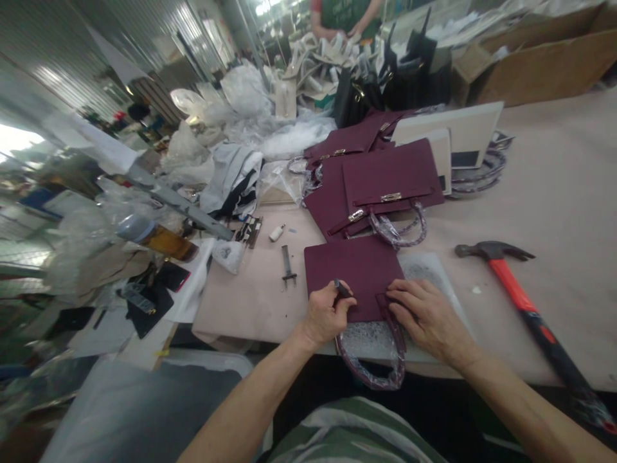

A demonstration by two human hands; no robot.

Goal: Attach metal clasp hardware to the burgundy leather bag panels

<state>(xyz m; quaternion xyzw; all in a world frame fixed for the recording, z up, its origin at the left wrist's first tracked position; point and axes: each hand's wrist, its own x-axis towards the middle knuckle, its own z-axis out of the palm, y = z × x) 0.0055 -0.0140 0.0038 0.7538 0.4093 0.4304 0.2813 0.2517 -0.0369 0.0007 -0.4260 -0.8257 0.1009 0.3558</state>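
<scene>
Crumpled clear plastic wrapping (202, 138) and grey cloth are heaped along the far left of the worktop (554, 193), with an amber bottle (159, 239) lying on its side among them. A little further in, a slim metal tool (288, 265) lies flat on the pale, matte surface, well apart from the hands.

Near the front edge lies a burgundy handbag (357, 273), flat and rectangular, of smooth, leather-like material, resting partly on a speckled grey-white pad (434, 270). The left hand (326, 315) sits at the bag's lower edge, its fingers (343, 292) curled and pressed together around a small dark object whose kind I cannot tell. The right hand (427, 318) lies palm down just beside it, fingers (400, 297) slightly spread and pressing on the bag's narrow strap at the lower right corner. The bag's curved handle (371, 370), wrapped in glossy clear film, hangs over the worktop's edge between the forearms.

Beyond it, more burgundy bags (385, 177) lie overlapping, with small metal clasps and film-wrapped handles, and cream-coloured bags (463, 132) lie behind them. To the right, a hammer (520, 296) with a dark steel head and a red and black grip lies diagonally, untouched. Brown cardboard boxes (544, 61) stand at the far right, and another person works at the far end.
</scene>
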